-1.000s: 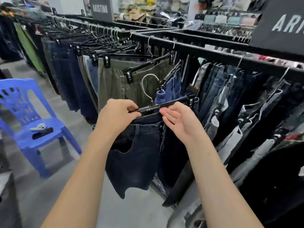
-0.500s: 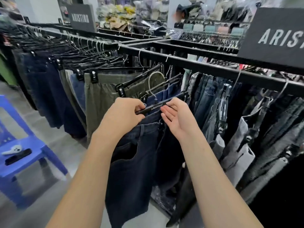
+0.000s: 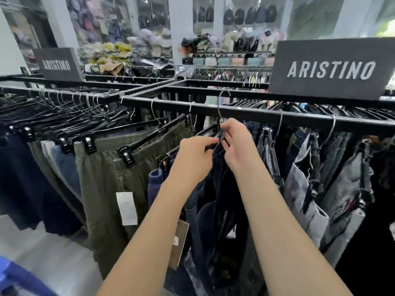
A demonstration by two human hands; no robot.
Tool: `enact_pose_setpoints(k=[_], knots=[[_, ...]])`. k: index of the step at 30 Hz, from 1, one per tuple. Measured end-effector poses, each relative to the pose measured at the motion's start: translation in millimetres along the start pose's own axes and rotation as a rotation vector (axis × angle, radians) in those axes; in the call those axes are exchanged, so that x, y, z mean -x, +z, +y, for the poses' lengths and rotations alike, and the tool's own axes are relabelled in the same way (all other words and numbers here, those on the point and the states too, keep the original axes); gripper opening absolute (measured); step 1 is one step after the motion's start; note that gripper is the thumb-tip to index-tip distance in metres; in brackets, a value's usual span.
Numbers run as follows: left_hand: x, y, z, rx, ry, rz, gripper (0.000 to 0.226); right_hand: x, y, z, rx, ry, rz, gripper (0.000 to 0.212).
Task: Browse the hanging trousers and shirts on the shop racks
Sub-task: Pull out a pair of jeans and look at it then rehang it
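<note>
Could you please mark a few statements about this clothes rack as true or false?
1. Both hands, left hand and right hand, hold the black hanger of the dark jeans. True.
2. The hanger's hook is over the rail. True.
3. The green trousers hang right of the hands. False: they hang to the left.
4. The sign reads LEVIS. False: ARISTINO.

Both your arms reach forward and up, bare from the elbow, and the wrists come close together. Your left hand point(image 3: 193, 155) has the fingers curled, with the thumb pinching the hanger point(image 3: 210, 133). Your right hand point(image 3: 236, 144) grips the same hanger, fingers bent, touching the left fingertips.
</note>
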State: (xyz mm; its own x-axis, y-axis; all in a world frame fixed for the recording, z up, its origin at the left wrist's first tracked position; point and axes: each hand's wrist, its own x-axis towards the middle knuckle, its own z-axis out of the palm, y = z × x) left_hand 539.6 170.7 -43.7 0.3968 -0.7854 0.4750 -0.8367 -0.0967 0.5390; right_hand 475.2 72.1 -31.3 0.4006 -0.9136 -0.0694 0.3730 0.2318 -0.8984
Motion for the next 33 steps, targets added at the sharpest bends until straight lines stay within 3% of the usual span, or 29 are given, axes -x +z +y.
enact_pose_setpoints(k=[3,6,8,15,16,18,20,21,25,27,33], knots=[[-12.1,18.8,3.1,0.017,0.010,-0.047,0.041,-11.9,-7.1,-0.6,0.090,-0.013,0.066,0.014],[-14.3,33.6,2.3,0.013,0.002,-0.113,0.042,-19.7,-18.6,9.6,0.186,-0.020,0.053,0.047],[-11.3,39.4,-1.6,0.017,-0.001,-0.114,0.040,-22.7,-26.8,17.7,0.316,-0.056,0.033,0.057],[-12.3,35.6,-9.0,0.020,0.038,-0.221,0.026,-24.8,-34.0,30.7,0.725,-0.231,0.163,0.052],[-14.1,29.3,-8.9,0.033,0.047,-0.209,0.024,-23.4,-35.0,28.9,0.757,-0.240,0.173,0.050],[-20.9,14.9,-12.3,0.055,0.115,-0.024,0.021,-23.0,-38.3,25.8,0.796,-0.251,0.178,0.049],[-30.4,0.0,-20.2,-0.036,0.181,0.190,0.017,-21.8,-41.6,23.5,0.783,-0.238,0.194,0.047],[-35.9,-6.7,-26.9,-0.130,0.174,0.212,0.017,-22.0,-43.4,22.9,0.769,-0.231,0.212,0.044],[-53.2,-23.7,-63.8,-0.370,-0.100,-0.088,0.029,-18.4,-47.7,19.4,0.831,-0.272,0.280,0.014],[-55.6,-25.9,-76.9,-0.373,-0.164,-0.203,0.034,-15.5,-47.1,17.8,0.856,-0.287,0.276,0.015],[-49.6,-27.0,-86.4,-0.282,-0.181,-0.156,0.036,-12.0,-50.8,14.4,0.887,-0.276,0.279,0.033]])
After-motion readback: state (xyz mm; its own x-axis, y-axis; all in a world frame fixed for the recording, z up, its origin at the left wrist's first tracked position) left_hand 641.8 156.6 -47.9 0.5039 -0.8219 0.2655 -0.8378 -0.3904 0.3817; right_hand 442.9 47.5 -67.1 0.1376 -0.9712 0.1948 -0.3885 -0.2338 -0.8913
